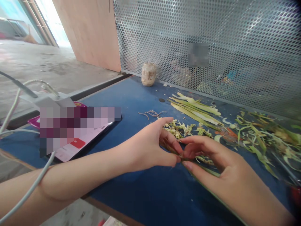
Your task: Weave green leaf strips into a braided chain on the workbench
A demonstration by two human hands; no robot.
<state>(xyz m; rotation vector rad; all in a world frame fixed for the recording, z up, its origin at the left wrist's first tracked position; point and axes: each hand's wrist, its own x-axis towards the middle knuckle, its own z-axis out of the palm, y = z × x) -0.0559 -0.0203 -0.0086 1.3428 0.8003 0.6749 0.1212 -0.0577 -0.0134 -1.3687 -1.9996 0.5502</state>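
My left hand [150, 146] and my right hand [213, 163] meet over a blue table [131, 188]. Both pinch a thin green plant stem [207, 171] between thumb and fingers, the fingertips almost touching. The stem runs low over the table toward the lower right, partly hidden by my right hand. Just behind my fingers lies a small heap of pale shredded plant bits [180, 128].
Long green leaf strips [197, 108] and a spread of green trimmings [265, 138] cover the table's right side. A small jar [148, 74] stands against a perforated metal screen [211, 47]. A phone [77, 141] with white cables [25, 191] lies at left.
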